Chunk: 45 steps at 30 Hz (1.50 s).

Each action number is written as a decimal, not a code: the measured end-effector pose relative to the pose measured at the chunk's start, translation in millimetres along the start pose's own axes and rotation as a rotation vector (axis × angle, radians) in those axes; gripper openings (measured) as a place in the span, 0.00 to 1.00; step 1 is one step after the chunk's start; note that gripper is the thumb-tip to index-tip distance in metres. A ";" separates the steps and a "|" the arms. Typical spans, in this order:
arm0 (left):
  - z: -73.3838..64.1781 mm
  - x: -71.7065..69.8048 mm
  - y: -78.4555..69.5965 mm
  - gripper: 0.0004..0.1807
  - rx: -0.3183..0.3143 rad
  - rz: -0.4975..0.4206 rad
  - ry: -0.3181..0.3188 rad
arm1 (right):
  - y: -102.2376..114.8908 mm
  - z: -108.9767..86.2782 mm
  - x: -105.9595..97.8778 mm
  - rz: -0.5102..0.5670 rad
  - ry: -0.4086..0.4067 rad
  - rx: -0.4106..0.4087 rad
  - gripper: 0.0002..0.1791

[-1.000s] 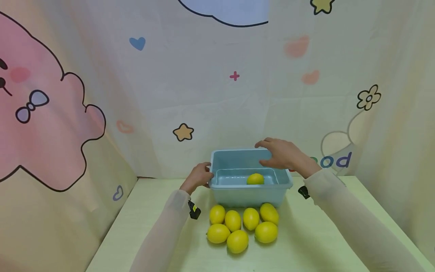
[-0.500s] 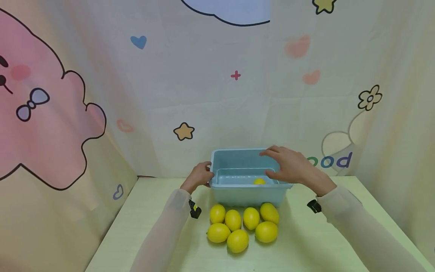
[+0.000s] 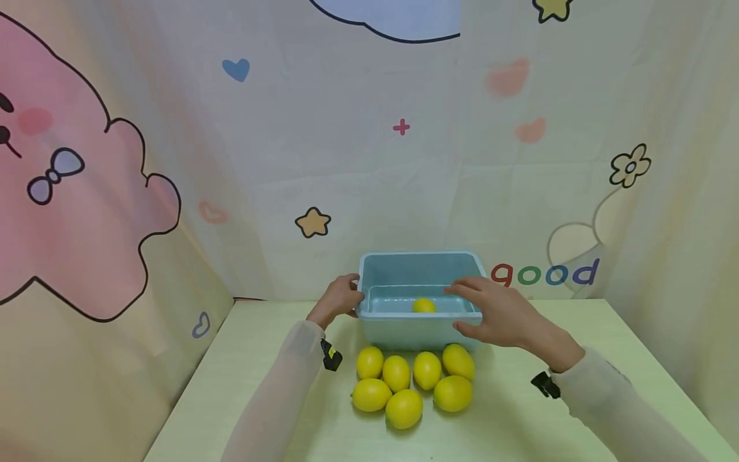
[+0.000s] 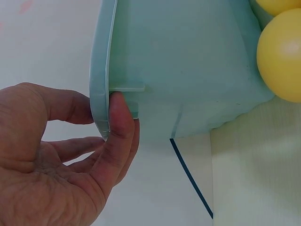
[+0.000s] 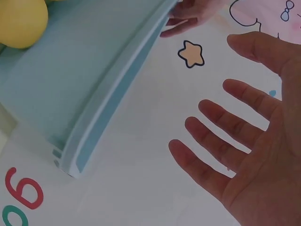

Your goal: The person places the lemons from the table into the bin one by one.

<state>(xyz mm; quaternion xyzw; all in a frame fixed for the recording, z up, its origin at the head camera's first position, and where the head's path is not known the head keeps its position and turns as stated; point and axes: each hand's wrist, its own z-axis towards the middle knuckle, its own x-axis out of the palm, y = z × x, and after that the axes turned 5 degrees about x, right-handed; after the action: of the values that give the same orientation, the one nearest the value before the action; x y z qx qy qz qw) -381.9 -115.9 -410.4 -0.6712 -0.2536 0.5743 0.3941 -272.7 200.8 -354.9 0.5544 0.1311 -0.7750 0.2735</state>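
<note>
A light blue plastic bin [image 3: 416, 332] stands at the back of the table, with one lemon [image 3: 424, 306] lying inside it. My left hand [image 3: 337, 298] pinches the bin's left rim; the left wrist view shows the thumb on one side of the rim [image 4: 99, 70] and fingers curled under it on the other. My right hand [image 3: 501, 316] hovers by the bin's front right corner, holding nothing. Its fingers [image 5: 221, 146] are spread and loosely extended in the right wrist view. Several lemons [image 3: 404, 409] lie in a cluster on the table just in front of the bin.
The pale table [image 3: 254, 378] meets a printed curtain [image 3: 369, 186] right behind the bin. Black wrist devices [image 3: 331, 356] sit at both sleeves. Curtain also hangs along the table's left and right sides.
My right hand has drawn back from over the bin, down and to the right, past its front right corner. The lemon inside has rolled a little. My left hand keeps its grip.
</note>
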 end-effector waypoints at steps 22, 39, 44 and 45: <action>0.6 2.0 2.1 0.33 -0.022 0.002 0.004 | 9.6 -41.1 45.5 0.032 0.141 -0.038 0.27; -0.6 -0.4 -0.5 0.32 -0.006 0.010 0.007 | 15.4 -56.6 88.9 0.099 0.276 -0.050 0.27; -0.5 -0.6 -1.2 0.33 -0.005 0.017 0.004 | 16.2 -56.9 94.3 0.121 0.323 -0.026 0.27; -0.6 -0.7 -1.2 0.33 -0.005 0.015 0.006 | 16.3 -57.0 95.4 0.125 0.331 -0.021 0.27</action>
<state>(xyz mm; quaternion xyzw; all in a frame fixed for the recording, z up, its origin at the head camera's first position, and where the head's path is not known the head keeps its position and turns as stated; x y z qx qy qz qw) -381.3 -115.9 -409.1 -0.6757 -0.2490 0.5747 0.3888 -241.1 189.8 -462.1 0.6784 0.1478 -0.6533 0.3018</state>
